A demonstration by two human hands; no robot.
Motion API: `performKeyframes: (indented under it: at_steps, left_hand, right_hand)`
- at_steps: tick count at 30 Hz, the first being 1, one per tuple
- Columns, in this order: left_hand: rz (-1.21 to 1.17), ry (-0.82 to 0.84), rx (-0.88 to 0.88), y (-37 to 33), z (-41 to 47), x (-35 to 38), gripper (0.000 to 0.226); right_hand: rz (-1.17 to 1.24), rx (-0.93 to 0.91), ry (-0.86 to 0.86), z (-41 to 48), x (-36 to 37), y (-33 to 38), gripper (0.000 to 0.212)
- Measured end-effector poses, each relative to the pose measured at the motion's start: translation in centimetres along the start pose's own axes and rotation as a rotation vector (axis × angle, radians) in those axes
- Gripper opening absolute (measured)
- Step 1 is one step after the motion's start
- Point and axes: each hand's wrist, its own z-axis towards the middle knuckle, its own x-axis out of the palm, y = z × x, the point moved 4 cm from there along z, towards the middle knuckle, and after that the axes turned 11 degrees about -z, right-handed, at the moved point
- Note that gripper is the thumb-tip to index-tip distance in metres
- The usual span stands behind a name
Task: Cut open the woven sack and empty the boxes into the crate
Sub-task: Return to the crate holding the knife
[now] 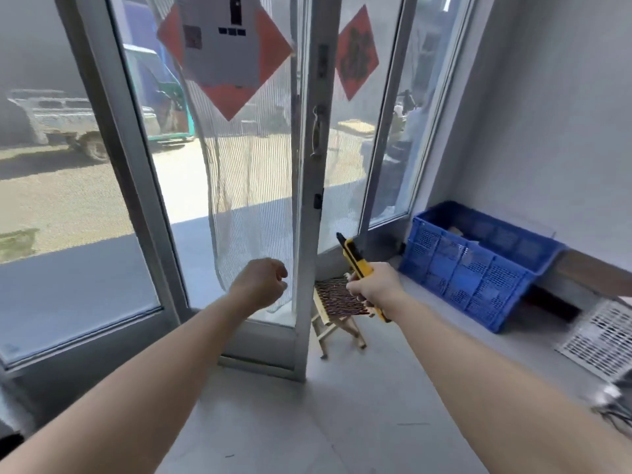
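Right grip grasps a yellow-and-black plastic utility knife, tip up, left of the blue perforated plastic crate. Left grip is clenched and empty, further left of the crate. Woven sack not in view. Judgement: keep the blade pointed away until the sack is located.

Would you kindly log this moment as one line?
right hand: grips knife | left hand: curled, empty | crate: tilted, by right wall | sack: not in view
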Motion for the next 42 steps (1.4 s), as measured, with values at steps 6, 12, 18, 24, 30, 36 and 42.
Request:
performKeyframes:
  at_steps: [6, 12, 18, 24, 30, 36, 42]
  left_hand:
    - [0.023, 0.082, 0.127, -5.3, 3.7, 4.9, 0.024]
    - [0.045, 0.194, 0.262, -9.7, 8.6, 10.2, 0.025]
    - [0.038, 0.296, 0.381, -15.2, 13.0, 15.4, 0.022]
    - [0.049, 0.423, 0.454, -19.8, 14.8, 21.5, 0.027]
    - [0.060, 0.490, 0.530, -25.3, 16.0, 27.3, 0.029]
    - [0.075, 0.534, 0.568, -31.7, 18.1, 34.2, 0.024]
    - [0.060, 0.557, 0.596, -38.6, 20.1, 41.0, 0.026]
  right_hand:
    - [0.006, 0.122, -0.097, 1.2, -4.9, -5.0, 0.009]
    - [0.052, 0.256, -0.167, 3.4, -9.3, -9.8, 0.004]
    - [0.165, 0.347, -0.286, 5.0, -13.8, -13.8, 0.016]
    - [0.381, 0.519, -0.332, 5.8, -17.1, -17.9, 0.038]
    - [0.444, 0.546, -0.363, 7.3, -21.0, -22.9, 0.037]
    - [0.437, 0.571, -0.380, 9.6, -26.5, -29.4, 0.025]
    - [0.442, 0.577, -0.388, 12.0, -32.9, -35.9, 0.019]
